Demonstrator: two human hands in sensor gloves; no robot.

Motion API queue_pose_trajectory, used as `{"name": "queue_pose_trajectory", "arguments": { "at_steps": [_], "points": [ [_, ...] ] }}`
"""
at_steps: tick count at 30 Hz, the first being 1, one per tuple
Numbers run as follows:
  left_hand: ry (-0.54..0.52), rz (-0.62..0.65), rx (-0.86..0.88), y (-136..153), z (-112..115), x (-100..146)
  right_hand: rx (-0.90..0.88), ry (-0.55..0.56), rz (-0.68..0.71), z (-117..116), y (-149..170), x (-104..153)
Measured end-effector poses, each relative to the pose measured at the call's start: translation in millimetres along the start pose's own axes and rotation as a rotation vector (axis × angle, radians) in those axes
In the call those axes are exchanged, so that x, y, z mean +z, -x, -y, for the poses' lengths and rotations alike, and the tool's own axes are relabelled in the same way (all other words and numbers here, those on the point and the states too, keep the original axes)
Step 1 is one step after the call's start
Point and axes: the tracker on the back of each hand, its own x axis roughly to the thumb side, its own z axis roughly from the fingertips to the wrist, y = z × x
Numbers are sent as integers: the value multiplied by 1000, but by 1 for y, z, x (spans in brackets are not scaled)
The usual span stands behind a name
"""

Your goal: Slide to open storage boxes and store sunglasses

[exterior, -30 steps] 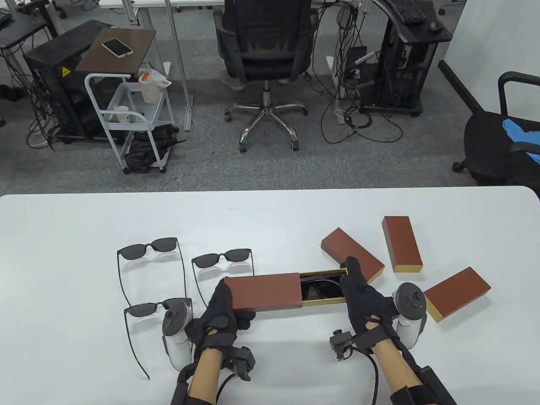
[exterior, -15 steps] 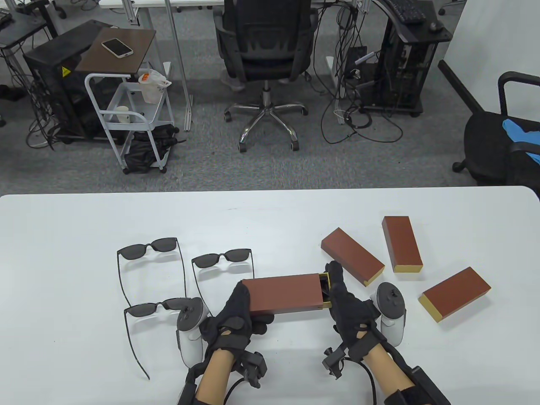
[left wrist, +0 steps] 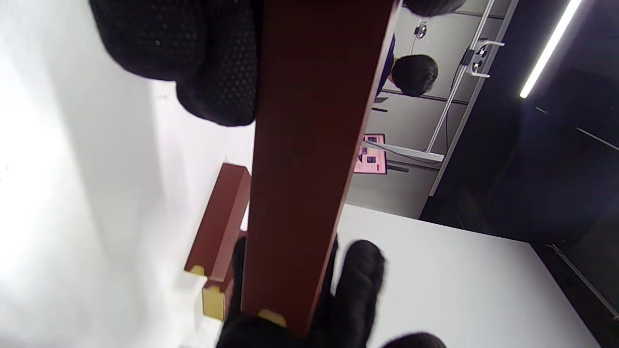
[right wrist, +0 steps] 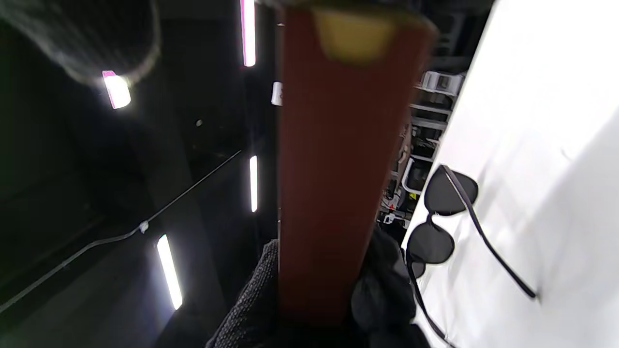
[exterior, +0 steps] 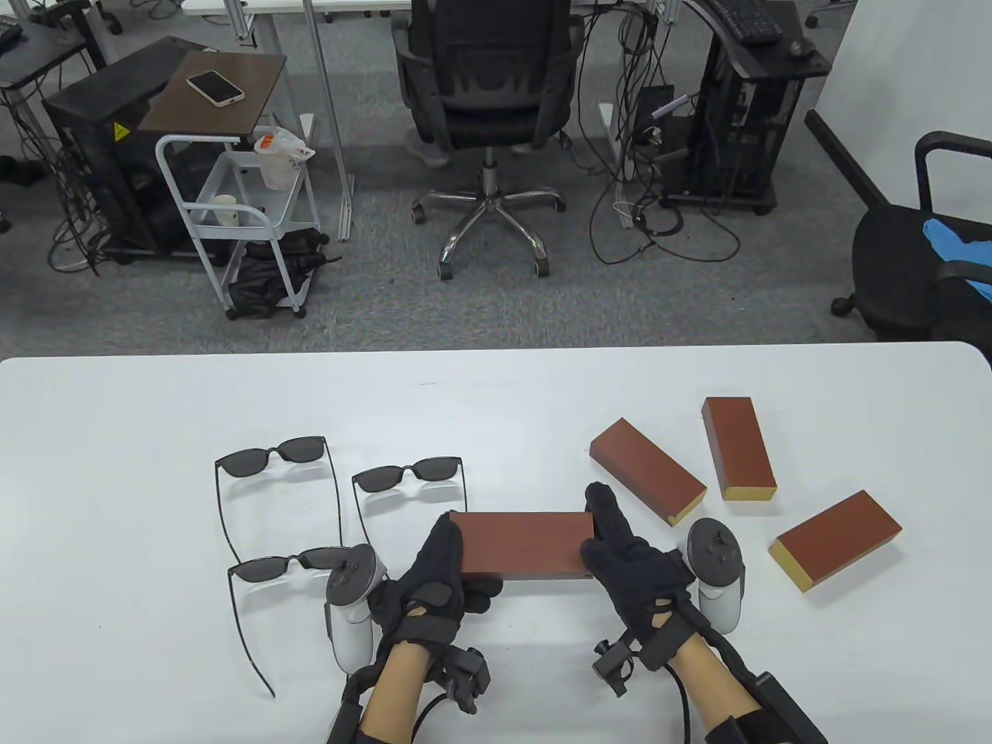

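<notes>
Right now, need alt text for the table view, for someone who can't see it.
Two gloved hands hold a closed reddish-brown storage box between them on a white table, the left hand at its left end and the right hand at its right end. Three pairs of sunglasses lie to the left, three more closed boxes to the right.

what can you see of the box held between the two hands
The box is a long, flat reddish-brown sleeve, matte like card, fully slid shut; only a gold tab of the inner tray shows at its end in the right wrist view. It lies crosswise near the table's front edge, with the left hand gripping one end and the right hand pressing the other.
</notes>
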Motion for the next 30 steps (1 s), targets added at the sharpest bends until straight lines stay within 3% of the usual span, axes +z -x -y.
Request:
{"name": "queue_pose_trajectory", "arguments": {
  "at_steps": [4, 6, 8, 13, 20, 24, 30],
  "points": [
    [-51, 2, 1, 1, -7, 1, 411, -105, 107, -5, -16, -1],
    [-74, 1, -14, 0, -8, 2, 529, -117, 120, -10, -20, -2],
    [-90, 3, -30, -1, -9, 3, 570, -62, 121, -13, -23, -2],
    [-131, 31, -61, -6, -13, 5, 640, -70, 151, -16, -30, -10],
    [-321, 108, -345, -20, -22, 7, 674, 37, 140, -24, -28, -24],
    [-459, 157, -560, -29, -24, 16, 758, 173, 72, -24, -27, -46],
    [-415, 231, -832, -36, -10, 12, 992, 282, -59, -32, -23, -99]
  ]
}}
